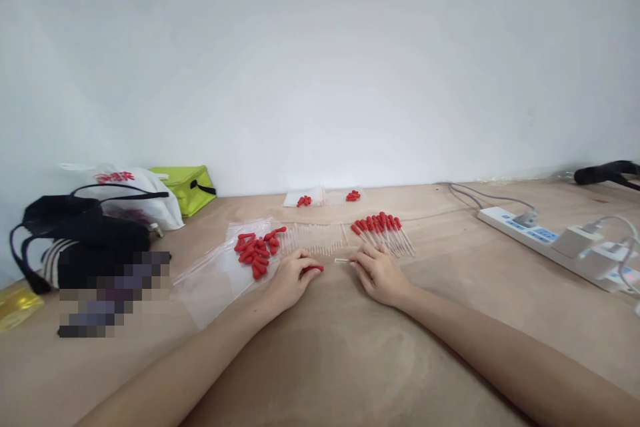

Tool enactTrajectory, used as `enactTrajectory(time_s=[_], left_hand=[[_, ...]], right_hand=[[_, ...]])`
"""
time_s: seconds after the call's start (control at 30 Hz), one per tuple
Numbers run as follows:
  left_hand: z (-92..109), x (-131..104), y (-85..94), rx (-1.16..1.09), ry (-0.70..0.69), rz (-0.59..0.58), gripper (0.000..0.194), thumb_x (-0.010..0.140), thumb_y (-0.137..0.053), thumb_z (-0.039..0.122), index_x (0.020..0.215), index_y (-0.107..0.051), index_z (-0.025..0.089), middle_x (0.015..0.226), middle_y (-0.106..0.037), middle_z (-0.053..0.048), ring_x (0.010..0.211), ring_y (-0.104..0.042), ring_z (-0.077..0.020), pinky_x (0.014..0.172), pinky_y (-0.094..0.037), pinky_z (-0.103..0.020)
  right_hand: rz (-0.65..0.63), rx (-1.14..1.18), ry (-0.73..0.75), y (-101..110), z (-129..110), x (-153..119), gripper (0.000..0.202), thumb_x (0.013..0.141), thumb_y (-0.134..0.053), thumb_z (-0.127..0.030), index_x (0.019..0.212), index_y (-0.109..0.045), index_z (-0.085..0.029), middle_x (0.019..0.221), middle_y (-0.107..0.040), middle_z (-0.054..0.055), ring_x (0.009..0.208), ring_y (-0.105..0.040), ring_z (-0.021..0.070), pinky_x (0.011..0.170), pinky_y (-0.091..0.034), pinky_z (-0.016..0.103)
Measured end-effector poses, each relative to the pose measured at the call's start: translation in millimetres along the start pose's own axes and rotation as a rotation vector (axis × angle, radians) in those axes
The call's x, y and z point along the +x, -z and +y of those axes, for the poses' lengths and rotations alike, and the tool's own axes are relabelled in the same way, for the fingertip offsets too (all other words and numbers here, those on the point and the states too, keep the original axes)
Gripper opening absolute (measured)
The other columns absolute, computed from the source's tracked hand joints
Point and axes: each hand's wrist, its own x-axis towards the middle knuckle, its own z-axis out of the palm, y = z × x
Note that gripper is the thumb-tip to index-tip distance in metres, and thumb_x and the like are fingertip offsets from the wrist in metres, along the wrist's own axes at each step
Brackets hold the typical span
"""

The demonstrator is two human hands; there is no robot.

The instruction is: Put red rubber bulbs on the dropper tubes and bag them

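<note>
My left hand [293, 278] pinches a red rubber bulb [314, 269], whose narrow end points right. In my right hand [379, 273] is a thin clear tube [341, 260], its free end pointing left toward the bulb, with a small gap between the two. Left of my left hand, loose red bulbs [257, 252] lie on clear plastic bags [215, 287]. A row of clear tubes [315, 238] lies just beyond my hands. Beyond my right hand, several droppers [385, 230], tubes topped with red bulbs, lie side by side.
Two small bags with red bulbs [303, 201] lie by the wall. A white power strip [545, 237] with plugs and cables is at the right. On the left are a black bag [90, 233], a white plastic bag [140, 190] and a lime-green box-shaped bag [187, 190].
</note>
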Motion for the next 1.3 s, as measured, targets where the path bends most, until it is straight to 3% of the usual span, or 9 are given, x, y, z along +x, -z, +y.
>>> enactTrajectory(time_s=[0.5, 0.93, 1.3], left_hand=[[14.8, -5.3, -4.4, -0.166, 0.037, 0.016, 0.013, 0.082, -0.043, 0.02, 0.085, -0.055, 0.017, 0.075, -0.062, 0.001, 0.069, -0.056, -0.0137, 0.065, -0.042, -0.025], [15.4, -7.9, -3.7, -0.154, -0.137, -0.049, 0.017, 0.081, -0.046, 0.016, 0.078, -0.062, 0.015, 0.071, -0.062, -0.002, 0.066, -0.056, -0.0122, 0.062, -0.041, -0.022], [18.5, -10.0, -3.3, -0.075, -0.201, -0.07, 0.016, 0.082, -0.046, 0.021, 0.075, -0.059, 0.015, 0.069, -0.059, -0.002, 0.064, -0.054, -0.0123, 0.061, -0.041, -0.022]], right_hand=[[-0.041, 0.176, 0.035, 0.5, -8.4, 1.5, 0.019, 0.085, -0.039, -0.021, 0.09, -0.058, -0.02, 0.078, -0.058, 0.001, 0.068, -0.05, 0.0114, 0.067, -0.028, 0.028], [-0.176, 0.094, 0.151, 5.0, -4.4, 5.3, 0.019, 0.084, -0.041, -0.021, 0.08, -0.059, -0.02, 0.07, -0.061, -0.001, 0.06, -0.048, 0.0097, 0.066, -0.019, 0.028], [-0.131, 0.042, 0.161, 3.5, -14.4, 2.2, 0.019, 0.081, -0.04, -0.016, 0.076, -0.058, -0.018, 0.067, -0.061, 0.0, 0.059, -0.045, 0.0092, 0.064, -0.017, 0.028]])
